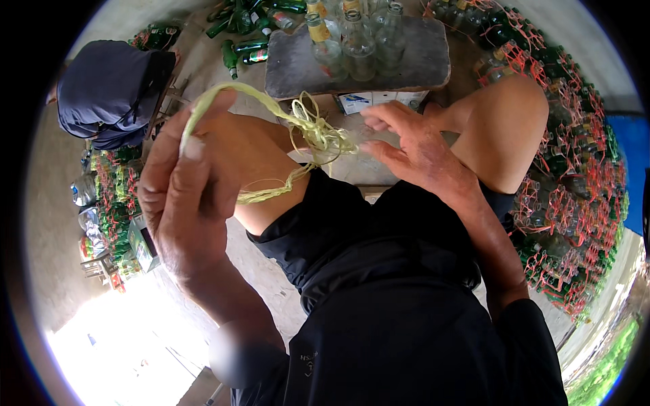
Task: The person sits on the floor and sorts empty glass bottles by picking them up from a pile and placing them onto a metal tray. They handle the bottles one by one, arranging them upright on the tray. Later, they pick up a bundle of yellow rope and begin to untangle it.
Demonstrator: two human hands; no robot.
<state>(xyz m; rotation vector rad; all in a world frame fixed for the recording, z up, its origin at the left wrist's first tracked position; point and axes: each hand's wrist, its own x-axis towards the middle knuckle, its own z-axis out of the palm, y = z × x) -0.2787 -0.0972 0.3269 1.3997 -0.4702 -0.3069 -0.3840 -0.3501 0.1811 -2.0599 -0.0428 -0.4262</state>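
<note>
Raised at the left, my left hand [186,183] pinches a strand of pale yellow-green plastic twine [318,135] between thumb and fingers. From there the twine arcs over to a loose tangle in front of my lap, and a frayed tail hangs back toward my left thigh. My right hand [423,145] is open, thumb and fingers apart, at the right side of the tangle. Its thumb tip is right by the tangle's edge; whether they touch I cannot tell.
Several clear glass bottles [357,47] stand on a low dark table [291,78] ahead. Green bottles [230,57] lie on the floor beyond its left side. Stacked bottles bound with red string [569,183] line the right. Dark blue cloth [108,88] drapes a seat at left.
</note>
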